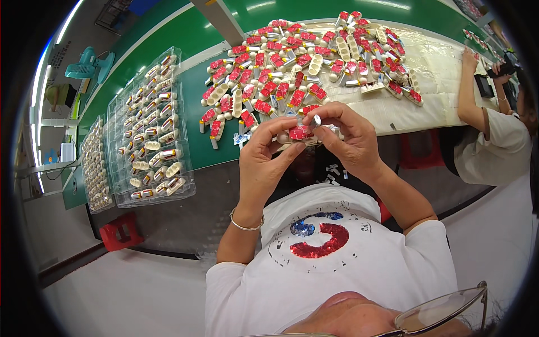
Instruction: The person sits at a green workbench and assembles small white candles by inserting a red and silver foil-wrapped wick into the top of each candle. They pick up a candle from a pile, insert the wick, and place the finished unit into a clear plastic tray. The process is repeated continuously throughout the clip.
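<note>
Close in front of my chest, both hands are closed around a small cream piece with a red label (299,132). My left hand (261,151) pinches it between thumb and fingers. My right hand (352,137) is on its other side, with a small silvery-white piece (317,120) between thumb and forefinger; whether the two pieces are joined, I cannot tell. Past my hands lies a wide heap of similar red-labelled cream pieces (268,89) with silvery ends. Some of them lie turned over, showing cream rounded hollows (315,64).
At the left, a clear plastic tray (188,188) holds rows of similar pieces, with another filled tray (92,168) beyond it. A metal post (220,22) rises behind the heap. A teal fan (82,67) and red stool (121,232) are left. Another person (497,140) sits right.
</note>
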The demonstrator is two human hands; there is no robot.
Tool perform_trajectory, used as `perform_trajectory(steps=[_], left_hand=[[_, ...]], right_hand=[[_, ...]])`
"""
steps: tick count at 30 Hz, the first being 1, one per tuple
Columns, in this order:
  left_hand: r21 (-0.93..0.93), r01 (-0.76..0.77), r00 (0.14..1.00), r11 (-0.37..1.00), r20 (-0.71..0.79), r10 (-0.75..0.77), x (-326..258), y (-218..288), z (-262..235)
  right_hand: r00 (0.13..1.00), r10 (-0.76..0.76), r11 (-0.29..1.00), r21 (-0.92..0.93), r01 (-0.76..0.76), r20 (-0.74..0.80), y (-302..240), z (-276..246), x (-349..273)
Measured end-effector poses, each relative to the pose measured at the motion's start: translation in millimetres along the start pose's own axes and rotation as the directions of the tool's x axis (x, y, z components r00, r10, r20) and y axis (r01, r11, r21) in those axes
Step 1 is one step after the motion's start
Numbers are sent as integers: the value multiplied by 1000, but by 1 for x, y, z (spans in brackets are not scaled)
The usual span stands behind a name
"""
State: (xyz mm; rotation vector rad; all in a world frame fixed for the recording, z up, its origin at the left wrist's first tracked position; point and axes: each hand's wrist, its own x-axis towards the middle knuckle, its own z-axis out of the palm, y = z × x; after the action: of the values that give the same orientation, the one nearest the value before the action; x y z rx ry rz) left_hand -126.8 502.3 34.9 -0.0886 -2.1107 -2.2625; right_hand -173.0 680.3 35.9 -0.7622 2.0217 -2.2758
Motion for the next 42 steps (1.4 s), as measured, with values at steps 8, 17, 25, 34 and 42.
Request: perform_trajectory(steps=[8, 17, 25, 34, 42], left_hand=[[-93, 3, 994, 996, -105, -13, -4, 7, 9], [-73, -24, 993, 997, -115, 16, -7, 11, 6], [-25, -54, 995, 998, -82, 52, -10, 12, 1], [-101, 17, 997, 995, -79, -25, -10, 6, 4], [-193, -18, 983, 981, -181, -18, 0, -9, 8]], right_hand=[[981, -145, 935, -305, 179, 132, -13, -3, 11], [924, -293, 771, -511, 380, 246, -11, 0, 12], [913, -305, 767, -498, 405, 273, -8, -1, 11], [942, -249, 753, -567, 333, 223, -8, 2, 0], [970, -178, 877, -419, 234, 168, 3, 0, 1]])
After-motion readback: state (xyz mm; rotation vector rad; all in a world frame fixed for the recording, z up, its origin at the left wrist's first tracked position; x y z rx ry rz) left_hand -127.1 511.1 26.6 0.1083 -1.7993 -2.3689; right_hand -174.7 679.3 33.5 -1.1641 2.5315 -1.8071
